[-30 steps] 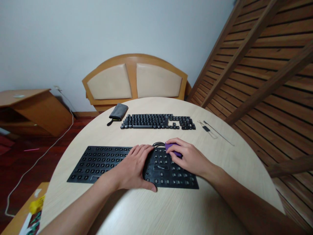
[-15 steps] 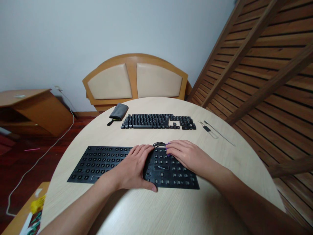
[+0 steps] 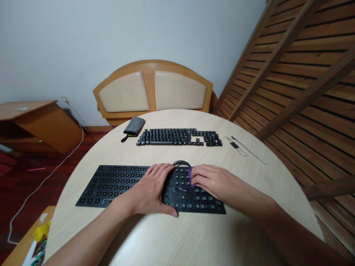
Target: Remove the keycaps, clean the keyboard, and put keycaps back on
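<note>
The left grip (image 3: 148, 190) is a bare hand with slim fingers (image 3: 159, 169) and a thumb (image 3: 168, 210) whose nail shows; the right grip (image 3: 212, 179) is likewise a bare hand. Slender, unadorned wrists (image 3: 125, 205) lead into uncovered forearms (image 3: 288, 225), which broaden toward the elbow end.

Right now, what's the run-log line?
left hand: spread across keyboard | right hand: holding purple item over keyboard's right part | keycaps: laid out beyond keyboard

Head-worn view, forward and down across table (image 3: 155, 155)
</note>
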{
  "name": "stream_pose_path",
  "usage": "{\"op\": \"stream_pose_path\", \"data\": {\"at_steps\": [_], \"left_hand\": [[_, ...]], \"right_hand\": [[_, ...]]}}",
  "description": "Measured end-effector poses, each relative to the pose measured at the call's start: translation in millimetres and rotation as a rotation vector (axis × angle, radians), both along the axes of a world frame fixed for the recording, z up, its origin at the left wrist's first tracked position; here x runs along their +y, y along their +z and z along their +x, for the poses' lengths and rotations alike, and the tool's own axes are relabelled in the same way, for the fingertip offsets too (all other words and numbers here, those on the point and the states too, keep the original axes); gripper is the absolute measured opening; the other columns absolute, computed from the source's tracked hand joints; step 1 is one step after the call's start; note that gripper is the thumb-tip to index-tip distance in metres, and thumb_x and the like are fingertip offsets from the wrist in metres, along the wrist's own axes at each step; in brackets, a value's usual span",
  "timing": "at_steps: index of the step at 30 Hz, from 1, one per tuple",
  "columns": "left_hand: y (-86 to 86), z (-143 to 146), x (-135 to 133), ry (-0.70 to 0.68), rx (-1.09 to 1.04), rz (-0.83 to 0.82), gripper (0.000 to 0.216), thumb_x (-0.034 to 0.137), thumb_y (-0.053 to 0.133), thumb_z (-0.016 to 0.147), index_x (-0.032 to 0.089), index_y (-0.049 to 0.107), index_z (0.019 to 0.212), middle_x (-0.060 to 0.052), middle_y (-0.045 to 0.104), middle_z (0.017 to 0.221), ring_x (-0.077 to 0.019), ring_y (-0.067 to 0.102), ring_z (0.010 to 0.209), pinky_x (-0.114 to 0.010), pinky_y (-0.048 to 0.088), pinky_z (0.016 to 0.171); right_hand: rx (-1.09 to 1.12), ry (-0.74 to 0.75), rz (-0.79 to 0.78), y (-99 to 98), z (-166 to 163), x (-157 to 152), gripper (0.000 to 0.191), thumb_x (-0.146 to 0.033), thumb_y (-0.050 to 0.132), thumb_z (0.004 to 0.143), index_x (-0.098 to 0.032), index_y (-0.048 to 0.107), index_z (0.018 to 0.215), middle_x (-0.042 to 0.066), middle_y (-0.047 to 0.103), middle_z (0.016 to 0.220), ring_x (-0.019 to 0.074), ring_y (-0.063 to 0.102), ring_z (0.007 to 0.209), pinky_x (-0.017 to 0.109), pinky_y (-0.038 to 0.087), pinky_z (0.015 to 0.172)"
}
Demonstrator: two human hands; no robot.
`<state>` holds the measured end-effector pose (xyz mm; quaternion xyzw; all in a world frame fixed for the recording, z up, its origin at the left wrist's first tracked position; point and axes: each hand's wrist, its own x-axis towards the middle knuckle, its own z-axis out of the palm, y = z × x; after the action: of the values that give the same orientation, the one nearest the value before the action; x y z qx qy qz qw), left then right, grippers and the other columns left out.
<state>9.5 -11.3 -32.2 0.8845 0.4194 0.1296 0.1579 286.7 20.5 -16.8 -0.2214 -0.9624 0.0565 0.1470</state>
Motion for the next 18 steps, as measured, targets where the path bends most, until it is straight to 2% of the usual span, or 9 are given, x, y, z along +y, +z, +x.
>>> {"op": "stream_pose_path", "data": {"at_steps": [6,11,18], "left_hand": [[0.8,0,1,-0.009,-0.018,-0.003,0.111,0.073,0.077,0.064,0.016,0.033,0.149,-0.022,0.047,0.147,-0.0443,0.043,0.137,-0.065,0.032,0.115],[-1.0,-1,1,-0.010,-0.036,0.008,0.112,0.073,0.077,0.064,0.018,0.032,0.150,-0.021,0.047,0.147,-0.0447,0.044,0.136,-0.065,0.032,0.115],[-2.1,0,1,-0.016,-0.046,0.032,0.111,0.073,0.077,0.064,0.018,0.033,0.150,-0.021,0.048,0.146,-0.0451,0.045,0.135,-0.066,0.033,0.114]], "right_hand": [[0.006,0.006,-0.118,4.6,2,-4,0.016,-0.018,0.056,0.100,-0.020,0.072,0.099,0.007,0.071,0.112,0.0211,0.065,0.104,0.037,0.053,0.093],[-0.016,0.077,-0.178,10.6,1,-9,0.016,-0.018,0.059,0.098,-0.019,0.074,0.101,0.005,0.074,0.104,0.0216,0.063,0.104,0.039,0.047,0.096],[0.056,0.154,-0.234,14.8,-5,-24,0.011,-0.019,0.067,0.090,-0.023,0.077,0.093,0.000,0.075,0.085,0.0186,0.063,0.087,0.035,0.044,0.081]]}}
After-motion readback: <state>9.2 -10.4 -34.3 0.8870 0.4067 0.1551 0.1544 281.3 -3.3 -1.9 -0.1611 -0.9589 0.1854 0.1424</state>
